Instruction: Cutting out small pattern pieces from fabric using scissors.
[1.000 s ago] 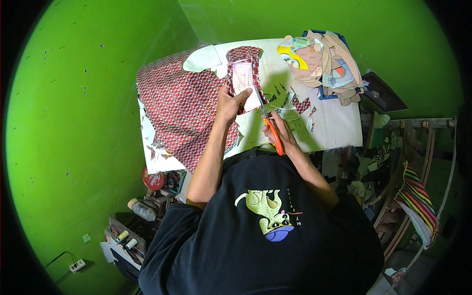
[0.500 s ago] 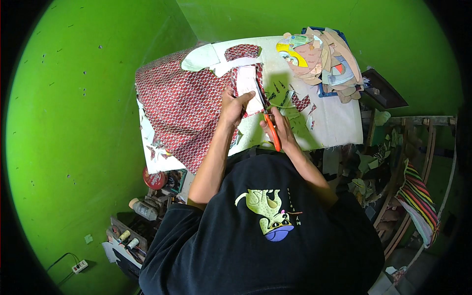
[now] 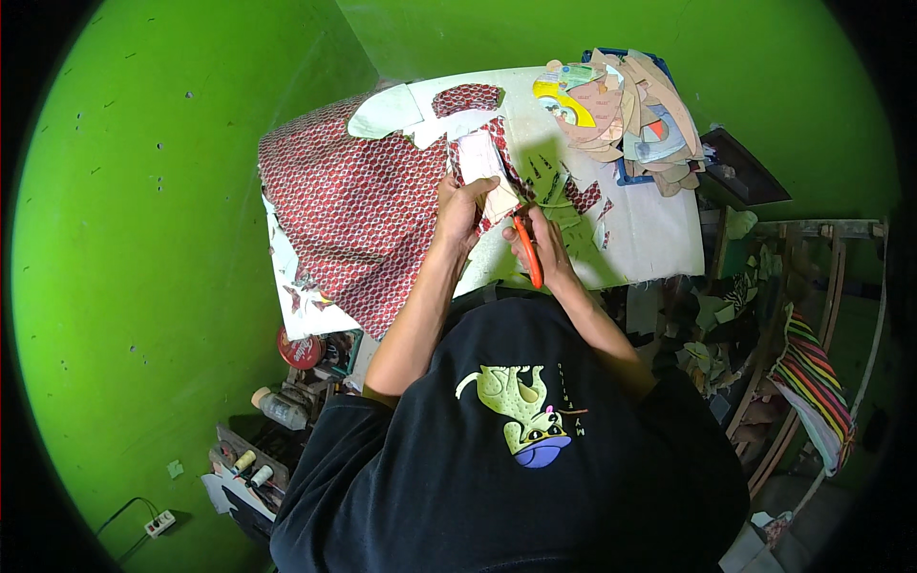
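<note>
My left hand [image 3: 460, 202] pinches a white pattern piece [image 3: 482, 159] together with a strip of red-and-white patterned fabric [image 3: 501, 134] under it, the thumb lying on top. Just right of it, my right hand [image 3: 546, 246] is closed round the orange handles of a pair of scissors [image 3: 528, 252]. Their blades point away from me at the near right edge of the pattern piece and are mostly hidden there. A large sheet of the same patterned fabric [image 3: 358, 196] spreads over the left of the table, beside my left forearm.
The white-topped table [image 3: 659, 229] carries fabric scraps [image 3: 583, 196] right of the scissors and a cut fabric piece [image 3: 466, 99] at the back. A blue crate [image 3: 626, 177] heaped with card templates [image 3: 659, 105] stands back right. Below left are thread spools [image 3: 245, 460]; a wooden rack [image 3: 831, 286] stands right.
The pattern piece and fabric strip have turned slightly, their near end swinging right. The scissors' blades, which showed along the piece's right edge, are now mostly hidden. Both hands keep their holds.
</note>
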Tool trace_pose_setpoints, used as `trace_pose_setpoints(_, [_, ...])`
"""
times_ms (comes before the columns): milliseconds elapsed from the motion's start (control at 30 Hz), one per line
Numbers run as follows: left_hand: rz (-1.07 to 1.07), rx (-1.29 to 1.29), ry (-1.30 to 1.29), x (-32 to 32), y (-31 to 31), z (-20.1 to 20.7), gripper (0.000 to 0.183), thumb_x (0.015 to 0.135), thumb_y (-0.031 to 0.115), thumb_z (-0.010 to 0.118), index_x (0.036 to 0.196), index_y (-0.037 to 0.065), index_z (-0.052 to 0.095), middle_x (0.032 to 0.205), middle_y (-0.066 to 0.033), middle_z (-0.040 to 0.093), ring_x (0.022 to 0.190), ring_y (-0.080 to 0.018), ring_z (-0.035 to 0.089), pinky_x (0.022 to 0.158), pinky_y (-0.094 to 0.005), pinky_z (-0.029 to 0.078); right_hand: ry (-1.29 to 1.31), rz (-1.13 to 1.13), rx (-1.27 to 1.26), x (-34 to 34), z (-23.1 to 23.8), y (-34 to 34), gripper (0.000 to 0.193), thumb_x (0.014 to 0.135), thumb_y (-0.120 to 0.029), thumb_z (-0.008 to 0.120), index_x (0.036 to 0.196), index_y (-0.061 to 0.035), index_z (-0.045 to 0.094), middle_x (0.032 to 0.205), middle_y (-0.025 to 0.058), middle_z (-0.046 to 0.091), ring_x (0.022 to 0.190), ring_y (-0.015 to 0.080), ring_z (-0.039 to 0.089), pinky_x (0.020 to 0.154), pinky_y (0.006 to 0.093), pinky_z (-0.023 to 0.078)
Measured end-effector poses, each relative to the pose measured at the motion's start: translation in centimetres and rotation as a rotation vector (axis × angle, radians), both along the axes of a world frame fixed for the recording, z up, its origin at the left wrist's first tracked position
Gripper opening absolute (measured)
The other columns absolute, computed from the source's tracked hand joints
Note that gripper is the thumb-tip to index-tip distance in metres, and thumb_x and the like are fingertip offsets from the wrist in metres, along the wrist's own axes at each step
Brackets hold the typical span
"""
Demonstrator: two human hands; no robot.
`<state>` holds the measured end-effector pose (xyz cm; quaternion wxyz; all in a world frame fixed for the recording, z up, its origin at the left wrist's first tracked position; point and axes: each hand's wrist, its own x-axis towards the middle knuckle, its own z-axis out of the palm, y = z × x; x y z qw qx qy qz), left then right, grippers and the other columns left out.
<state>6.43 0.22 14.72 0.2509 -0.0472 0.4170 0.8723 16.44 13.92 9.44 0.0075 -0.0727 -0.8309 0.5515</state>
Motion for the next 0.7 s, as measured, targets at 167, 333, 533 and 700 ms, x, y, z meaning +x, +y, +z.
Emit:
trace_pose_setpoints(167, [-0.02,0.003,-0.076,0.6,1.0,-0.7,0.02,0.081,-0.003,0.06,0.101,-0.008,0.062,0.087,-0.0154,0.07,0.07,-0.0221,0.069,0.066,-0.0333,0.058,-0.107,0.008,-0.144,-0.8,0.8,0.4,0.06,0.091,-0.053,0.064,0.108,0.0026,0.052,0.055,0.0081,0.055,0.049,0.0228,0.057,0.053,0.0386,0.047])
trace_pose_setpoints(333, [0.048,0.046,-0.218,0.7,1.7,-0.4,0.011,0.082,-0.002,0.056,0.091,-0.004,0.062,0.075,-0.012,0.067,0.059,-0.0203,0.065,0.051,-0.0308,0.053,-0.109,-0.04,-0.136,-0.5,2.4,-0.1,0.06,0.091,-0.055,0.062,0.107,0.0018,0.053,0.054,0.0069,0.054,0.047,0.0214,0.056,0.052,0.0381,0.046])
trace_pose_setpoints(533, [-0.005,-0.052,-0.126,0.6,1.0,-0.3,0.018,0.079,-0.004,0.056,0.097,-0.003,0.06,0.078,-0.012,0.066,0.061,-0.0201,0.065,0.055,-0.0307,0.054,-0.058,-0.027,-0.108,-0.5,2.1,0.0,0.064,0.09,-0.061,0.06,0.104,0.0017,0.052,0.057,0.0062,0.053,0.046,0.0204,0.053,0.051,0.0386,0.046])
trace_pose_setpoints(700, [-0.008,-0.103,-0.102,1.2,1.3,0.0,0.014,0.078,-0.003,0.056,0.092,-0.004,0.06,0.076,-0.0119,0.066,0.061,-0.0198,0.065,0.055,-0.0305,0.054,-0.004,-0.007,-0.154,-0.8,1.6,0.2,0.066,0.09,-0.062,0.059,0.105,0.0014,0.052,0.061,0.0071,0.054,0.046,0.0188,0.052,0.049,0.037,0.044])
